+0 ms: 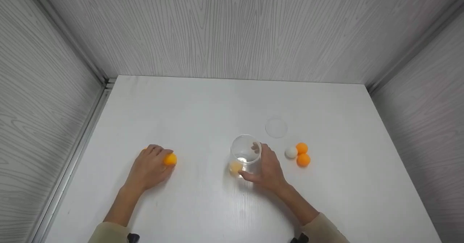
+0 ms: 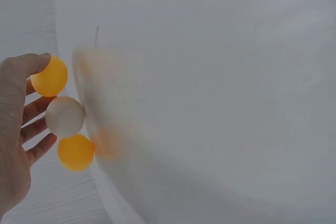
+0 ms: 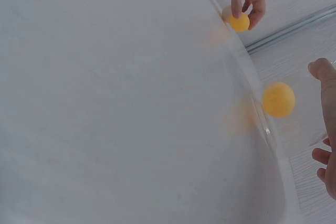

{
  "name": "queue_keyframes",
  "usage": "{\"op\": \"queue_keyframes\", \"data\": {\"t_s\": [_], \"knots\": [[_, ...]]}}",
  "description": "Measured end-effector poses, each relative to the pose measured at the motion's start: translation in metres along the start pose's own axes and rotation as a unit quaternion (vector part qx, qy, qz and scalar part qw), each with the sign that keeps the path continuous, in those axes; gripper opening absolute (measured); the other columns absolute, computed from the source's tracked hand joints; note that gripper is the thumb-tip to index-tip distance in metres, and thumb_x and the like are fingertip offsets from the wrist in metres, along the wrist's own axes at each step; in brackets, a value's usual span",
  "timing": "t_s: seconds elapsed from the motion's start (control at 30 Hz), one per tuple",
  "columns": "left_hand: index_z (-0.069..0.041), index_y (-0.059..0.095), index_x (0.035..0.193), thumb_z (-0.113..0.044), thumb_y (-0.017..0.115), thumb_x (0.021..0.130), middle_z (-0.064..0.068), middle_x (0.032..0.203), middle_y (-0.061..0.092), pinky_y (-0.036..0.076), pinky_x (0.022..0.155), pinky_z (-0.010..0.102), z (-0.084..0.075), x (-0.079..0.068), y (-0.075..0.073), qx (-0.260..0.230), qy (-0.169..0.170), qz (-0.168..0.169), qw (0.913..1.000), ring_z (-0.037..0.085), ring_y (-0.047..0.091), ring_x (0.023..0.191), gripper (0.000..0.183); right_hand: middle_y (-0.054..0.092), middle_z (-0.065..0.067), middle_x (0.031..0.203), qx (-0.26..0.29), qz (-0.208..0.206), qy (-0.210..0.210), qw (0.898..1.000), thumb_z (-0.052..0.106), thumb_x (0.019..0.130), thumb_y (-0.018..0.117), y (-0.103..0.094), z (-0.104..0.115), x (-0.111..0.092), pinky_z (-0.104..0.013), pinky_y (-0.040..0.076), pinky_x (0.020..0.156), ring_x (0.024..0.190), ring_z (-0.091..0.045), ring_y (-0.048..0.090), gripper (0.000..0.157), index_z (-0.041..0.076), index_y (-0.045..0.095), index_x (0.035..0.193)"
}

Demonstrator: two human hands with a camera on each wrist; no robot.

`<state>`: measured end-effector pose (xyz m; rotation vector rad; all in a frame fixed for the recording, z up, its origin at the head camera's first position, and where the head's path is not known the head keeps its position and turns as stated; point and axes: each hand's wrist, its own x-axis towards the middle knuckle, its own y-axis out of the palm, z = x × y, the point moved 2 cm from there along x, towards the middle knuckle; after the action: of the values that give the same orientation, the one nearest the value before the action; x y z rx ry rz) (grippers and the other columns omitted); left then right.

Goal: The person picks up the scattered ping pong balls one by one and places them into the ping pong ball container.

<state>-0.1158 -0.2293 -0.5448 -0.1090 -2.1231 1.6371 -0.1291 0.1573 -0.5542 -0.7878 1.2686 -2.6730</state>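
Note:
My left hand pinches an orange ping-pong ball between thumb and fingers, low at the table's left side. In the left wrist view, a white ball and a second orange ball lie against the other fingers; from the head view the hand mostly hides them. Around a clear plastic cup in the middle curls my right hand, thumb at the near side and fingers at the far side. The cup stands upright with its mouth up. One orange ball shows through its wall, apparently at the bottom.
Right of the cup, a white ball and two orange balls, an upper one and a lower one, sit together. A clear round disc lies flat behind the cup. Grey wood-grain panels border the white table.

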Motion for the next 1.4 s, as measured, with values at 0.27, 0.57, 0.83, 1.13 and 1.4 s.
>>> {"op": "queue_keyframes", "data": {"t_s": [0.27,0.57,0.83,1.13,1.4], "knots": [[-0.007,0.073,0.114,-0.020,0.089,0.081,0.011,0.101,0.075,0.060,0.088,0.046,0.001,0.002,-0.004,0.009,0.016,-0.030,0.9994,0.032,0.065,0.103,0.039,0.066,-0.013,0.118,-0.001,-0.005,-0.013,1.000,0.050,0.071,0.090,-0.001,0.001,0.001,-0.047,0.056,0.092,0.105,-0.031,0.063,0.090,-0.001,0.052,0.134],[-0.007,0.074,0.116,-0.022,0.088,0.083,0.012,0.102,0.074,0.060,0.089,0.045,-0.004,0.007,-0.010,0.016,0.019,-0.029,0.9993,0.032,0.064,0.102,0.039,0.066,-0.012,0.117,0.000,-0.003,-0.004,1.000,0.050,0.070,0.091,0.001,-0.001,0.001,-0.046,0.055,0.090,0.104,-0.028,0.062,0.089,0.001,0.052,0.134],[-0.006,0.073,0.119,-0.023,0.087,0.085,0.012,0.105,0.073,0.059,0.094,0.045,-0.011,0.009,-0.014,-0.018,0.006,-0.027,0.9995,0.030,0.063,0.105,0.040,0.066,-0.012,0.120,0.004,0.000,0.008,1.000,0.048,0.070,0.091,0.000,0.000,0.000,-0.047,0.056,0.091,0.106,-0.029,0.063,0.090,0.001,0.052,0.136],[-0.008,0.074,0.116,-0.024,0.088,0.083,0.008,0.102,0.075,0.060,0.091,0.045,-0.023,0.015,-0.021,-0.038,0.021,-0.044,0.9981,0.029,0.067,0.101,0.039,0.065,-0.013,0.121,0.008,0.005,0.001,1.000,0.048,0.072,0.090,-0.001,0.002,0.000,-0.048,0.055,0.093,0.107,-0.030,0.062,0.092,-0.001,0.049,0.139],[-0.012,0.075,0.120,-0.028,0.086,0.086,0.005,0.106,0.077,0.061,0.094,0.039,-0.040,0.022,-0.028,-0.058,0.011,-0.028,0.9979,0.024,0.067,0.102,0.039,0.066,-0.014,0.120,0.005,0.008,0.007,1.000,0.048,0.072,0.090,0.000,0.000,-0.001,-0.048,0.055,0.093,0.106,-0.030,0.062,0.091,-0.001,0.050,0.138]]}}
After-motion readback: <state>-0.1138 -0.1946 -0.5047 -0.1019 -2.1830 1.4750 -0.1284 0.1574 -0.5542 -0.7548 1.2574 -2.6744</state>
